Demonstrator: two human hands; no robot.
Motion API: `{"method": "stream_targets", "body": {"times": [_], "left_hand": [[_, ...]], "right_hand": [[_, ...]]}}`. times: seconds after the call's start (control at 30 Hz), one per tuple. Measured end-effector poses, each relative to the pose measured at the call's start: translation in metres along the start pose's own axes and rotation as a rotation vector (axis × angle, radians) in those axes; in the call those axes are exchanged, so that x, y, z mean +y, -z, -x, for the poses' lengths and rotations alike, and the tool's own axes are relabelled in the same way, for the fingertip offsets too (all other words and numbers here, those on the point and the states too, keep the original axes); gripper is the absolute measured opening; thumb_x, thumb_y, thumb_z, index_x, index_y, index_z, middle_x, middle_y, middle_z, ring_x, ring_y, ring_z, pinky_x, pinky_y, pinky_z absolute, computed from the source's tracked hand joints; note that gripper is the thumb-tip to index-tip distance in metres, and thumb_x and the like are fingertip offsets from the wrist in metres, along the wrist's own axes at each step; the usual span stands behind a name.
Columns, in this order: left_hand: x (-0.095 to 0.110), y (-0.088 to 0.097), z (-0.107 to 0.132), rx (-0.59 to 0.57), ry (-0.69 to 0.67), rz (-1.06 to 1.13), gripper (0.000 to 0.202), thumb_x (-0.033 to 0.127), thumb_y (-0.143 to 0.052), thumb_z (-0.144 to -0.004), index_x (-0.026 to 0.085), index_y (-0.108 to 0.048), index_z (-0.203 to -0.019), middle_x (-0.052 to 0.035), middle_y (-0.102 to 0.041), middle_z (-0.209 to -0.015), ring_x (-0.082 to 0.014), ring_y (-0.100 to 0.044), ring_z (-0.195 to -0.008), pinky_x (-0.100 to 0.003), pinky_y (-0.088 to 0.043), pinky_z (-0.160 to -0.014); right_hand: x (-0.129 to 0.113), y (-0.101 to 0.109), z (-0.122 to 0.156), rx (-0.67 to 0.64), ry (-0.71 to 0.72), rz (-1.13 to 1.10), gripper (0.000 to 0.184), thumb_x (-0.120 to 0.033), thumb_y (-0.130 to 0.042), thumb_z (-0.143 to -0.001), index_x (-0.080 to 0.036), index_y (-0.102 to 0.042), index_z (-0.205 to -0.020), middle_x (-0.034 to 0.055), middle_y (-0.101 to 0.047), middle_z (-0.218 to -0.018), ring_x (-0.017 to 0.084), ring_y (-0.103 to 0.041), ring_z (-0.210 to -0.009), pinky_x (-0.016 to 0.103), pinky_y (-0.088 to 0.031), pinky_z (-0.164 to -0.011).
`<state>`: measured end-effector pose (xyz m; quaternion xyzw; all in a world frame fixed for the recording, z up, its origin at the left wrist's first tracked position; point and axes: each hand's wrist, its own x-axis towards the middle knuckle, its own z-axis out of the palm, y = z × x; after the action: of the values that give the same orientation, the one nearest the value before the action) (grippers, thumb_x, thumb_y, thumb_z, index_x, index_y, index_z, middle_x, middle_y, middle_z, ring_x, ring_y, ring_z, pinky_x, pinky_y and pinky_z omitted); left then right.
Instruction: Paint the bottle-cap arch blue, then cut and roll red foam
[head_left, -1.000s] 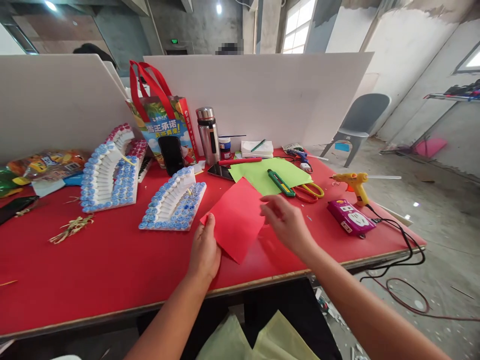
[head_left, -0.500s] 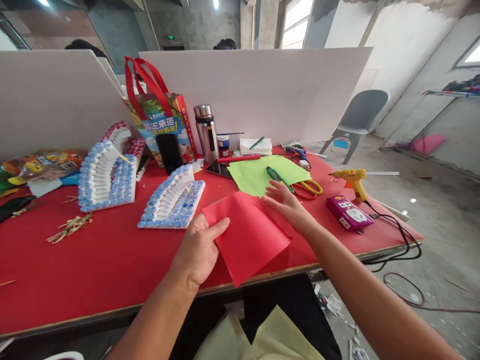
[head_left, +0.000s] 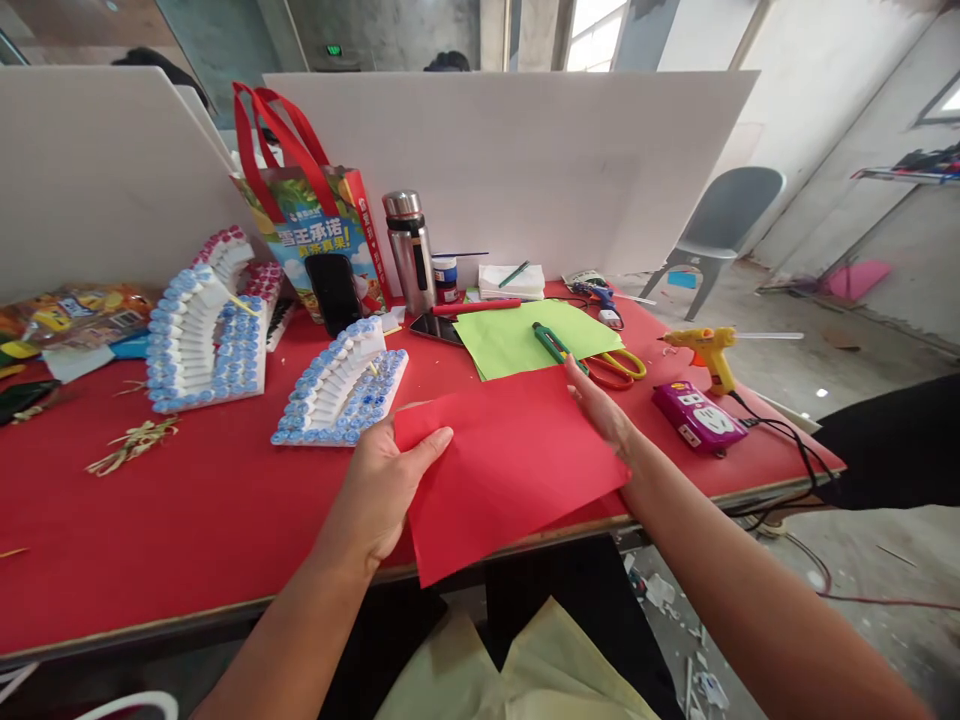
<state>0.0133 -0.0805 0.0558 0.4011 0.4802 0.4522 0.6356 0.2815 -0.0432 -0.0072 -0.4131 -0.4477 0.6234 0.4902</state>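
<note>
A sheet of red paper (head_left: 510, 460) is held above the table's front edge, fairly flat and tilted. My left hand (head_left: 386, 480) grips its left edge, thumb on top and the other fingers hidden beneath. At the right edge of the sheet, my right hand (head_left: 604, 415) lies with its fingers stretched out along the paper, touching it. Just beyond the paper are a green-handled cutter (head_left: 551, 345), scissors with red and yellow handles (head_left: 622, 365) and light green paper (head_left: 502, 340). Left of my left hand stands a blue-and-white fan-shaped piece (head_left: 337, 390).
The red table (head_left: 187, 530) also carries a second fan-shaped piece (head_left: 202, 345), a shopping bag (head_left: 319, 235), a steel flask (head_left: 410, 250), a yellow glue gun (head_left: 705, 350) and a purple box (head_left: 697, 415). Cables hang off the right edge. A person's dark-clothed leg (head_left: 900, 440) is at right.
The red sheet has been spread flatter and wider. My right hand has moved from above its far corner onto its right edge. A person's leg has come into view at right.
</note>
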Motion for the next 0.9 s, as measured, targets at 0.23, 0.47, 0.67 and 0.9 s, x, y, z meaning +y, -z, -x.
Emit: {"method": "stream_targets", "body": {"times": [0.23, 0.47, 0.67, 0.9], "left_hand": [[-0.003, 0.012, -0.006, -0.022, -0.345, -0.313, 0.03, 0.036, -0.073, -0.085, 0.022, -0.074, -0.112, -0.0076, -0.077, -0.108, -0.0299, -0.073, -0.104, -0.046, -0.06, -0.091], [-0.009, 0.032, -0.008, -0.078, -1.196, -0.867, 0.031, 0.01, -0.058, -0.093, 0.033, -0.077, -0.099, 0.0013, -0.065, -0.136, -0.0239, -0.051, -0.137, -0.056, -0.037, -0.119], [-0.028, 0.033, -0.002, -0.063, -1.351, -0.959, 0.04, 0.006, -0.059, -0.091, 0.036, -0.073, -0.113, 0.0005, -0.069, -0.132, -0.0229, -0.061, -0.126, -0.05, -0.05, -0.106], [-0.06, 0.016, -0.019, -0.023, -1.397, -1.2, 0.059, 0.0, -0.05, -0.092, 0.023, -0.051, -0.145, -0.0094, -0.065, -0.136, -0.0269, -0.06, -0.129, -0.046, -0.047, -0.108]], "right_hand": [[0.009, -0.01, 0.0, -0.03, -0.001, -0.13, 0.027, -0.034, -0.088, -0.066, -0.023, -0.076, -0.088, 0.0061, -0.078, -0.101, 0.028, -0.073, -0.098, 0.044, -0.056, -0.091], [0.002, -0.009, 0.001, 0.164, 0.393, 0.108, 0.028, -0.052, -0.084, -0.067, -0.027, -0.071, -0.068, 0.0004, -0.058, -0.144, 0.033, -0.057, -0.127, 0.051, -0.052, -0.094], [0.002, -0.014, -0.002, 0.185, 0.276, -0.014, 0.049, -0.054, -0.077, -0.076, -0.032, -0.067, -0.119, 0.0049, -0.061, -0.141, 0.029, -0.059, -0.127, 0.047, -0.051, -0.101], [0.008, -0.037, 0.003, -0.25, -0.115, -0.166, 0.064, -0.078, -0.043, -0.087, -0.021, -0.067, -0.107, 0.0116, -0.074, -0.099, 0.026, -0.071, -0.091, 0.044, -0.057, -0.082]]}}
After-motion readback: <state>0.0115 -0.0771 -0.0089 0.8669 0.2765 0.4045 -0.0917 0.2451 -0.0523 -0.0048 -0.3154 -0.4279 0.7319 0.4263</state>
